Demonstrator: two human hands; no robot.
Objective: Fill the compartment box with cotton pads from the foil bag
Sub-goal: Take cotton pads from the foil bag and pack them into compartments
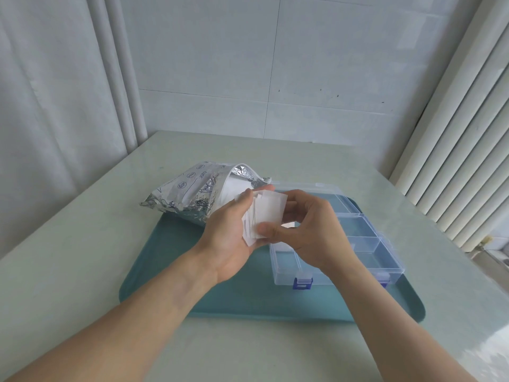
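Note:
A crumpled silver foil bag (190, 194) lies open at the tray's far left corner, with white pads showing in its mouth. My left hand (231, 232) holds a small stack of square white cotton pads (265, 216) above the tray. My right hand (311, 230) pinches the same stack from the right, thumb on its front face. Behind and below both hands stands the clear plastic compartment box (366, 244) with its lid open and blue latches at the front. Its visible compartments look empty; the left ones are partly hidden by my hands.
Everything sits on a teal tray (248, 301) on a pale green table (82, 244). White curtains hang at the left, a tiled wall stands behind, and a white ribbed radiator lines the right edge.

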